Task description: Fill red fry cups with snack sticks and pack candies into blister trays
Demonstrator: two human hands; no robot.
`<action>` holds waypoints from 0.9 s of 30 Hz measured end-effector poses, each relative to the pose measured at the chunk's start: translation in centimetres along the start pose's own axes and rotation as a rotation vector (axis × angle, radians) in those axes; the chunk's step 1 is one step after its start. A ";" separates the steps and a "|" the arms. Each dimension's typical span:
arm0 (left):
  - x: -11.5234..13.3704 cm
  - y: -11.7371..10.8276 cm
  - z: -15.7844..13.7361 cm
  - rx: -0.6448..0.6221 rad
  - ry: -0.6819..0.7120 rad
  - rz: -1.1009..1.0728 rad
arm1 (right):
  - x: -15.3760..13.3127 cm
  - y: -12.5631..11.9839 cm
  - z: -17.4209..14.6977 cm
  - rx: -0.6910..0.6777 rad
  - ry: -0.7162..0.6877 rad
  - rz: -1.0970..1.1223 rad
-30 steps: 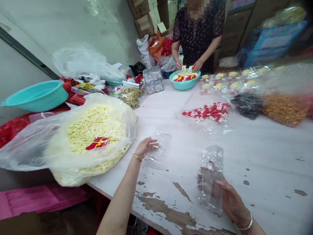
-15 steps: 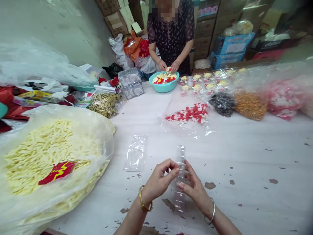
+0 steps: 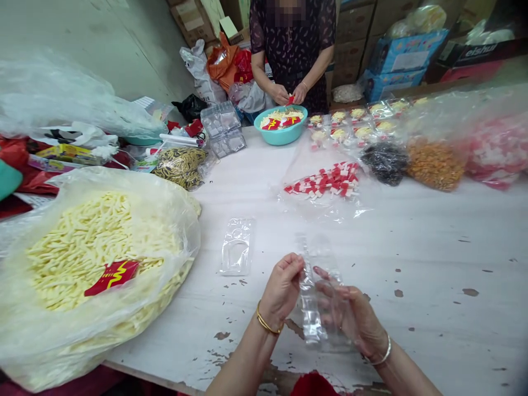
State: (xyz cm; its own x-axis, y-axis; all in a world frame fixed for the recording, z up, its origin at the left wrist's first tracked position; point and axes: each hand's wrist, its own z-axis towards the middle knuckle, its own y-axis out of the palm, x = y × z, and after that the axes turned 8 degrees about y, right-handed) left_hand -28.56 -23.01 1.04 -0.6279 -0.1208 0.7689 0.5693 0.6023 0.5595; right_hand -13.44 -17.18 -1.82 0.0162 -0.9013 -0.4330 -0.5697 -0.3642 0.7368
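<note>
My left hand (image 3: 284,286) pinches the left edge of a clear plastic blister stack (image 3: 312,311) above the table. My right hand (image 3: 361,316) grips a clear plastic blister shell (image 3: 325,250) angled out from the right side of that stack. Several of its fingers show through the plastic. Whether the shell is fully apart from the stack, I cannot tell. Another clear blister shell (image 3: 238,247) lies flat on the table, left of my hands and farther away.
A big open bag of pale fry-shaped pieces (image 3: 78,247) with a red carton (image 3: 111,276) fills the left. Small red-and-white pieces (image 3: 325,180) lie ahead in plastic. Across the table, a person (image 3: 292,44) works over a turquoise basin (image 3: 281,135). Filled packs (image 3: 363,132) stand far right.
The stack has been lifted and turned, and a shell now angles out to the right in my right hand. My left hand has closed on the stack's edge. The view has shifted slightly.
</note>
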 end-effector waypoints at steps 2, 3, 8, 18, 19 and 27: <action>1.0 -1.4 1.1 0.021 0.071 0.026 | -1.0 -1.3 -0.8 0.104 0.017 -0.097; 1.5 -2.2 1.7 0.029 0.090 0.062 | -1.6 -2.1 -1.3 0.205 0.013 -0.219; 4.6 -6.6 4.8 0.095 0.057 0.398 | -3.8 -5.1 -2.4 0.715 -0.070 -1.045; 5.4 -9.8 4.1 0.226 0.644 1.478 | -4.4 1.0 4.4 0.745 -0.229 -1.524; 5.2 -9.6 4.0 0.186 0.671 1.522 | -4.8 0.8 4.6 0.761 -0.221 -1.551; 6.4 -5.4 13.4 0.059 0.716 1.701 | -13.4 -9.3 7.7 0.988 -0.545 -1.232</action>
State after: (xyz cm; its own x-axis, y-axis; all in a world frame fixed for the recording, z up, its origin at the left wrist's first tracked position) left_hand -42.73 -16.49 -1.17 0.8621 0.3111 0.4001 0.2429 0.4392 -0.8649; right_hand -14.64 0.11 -6.85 0.6710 0.0508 -0.7397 -0.7023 -0.2762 -0.6561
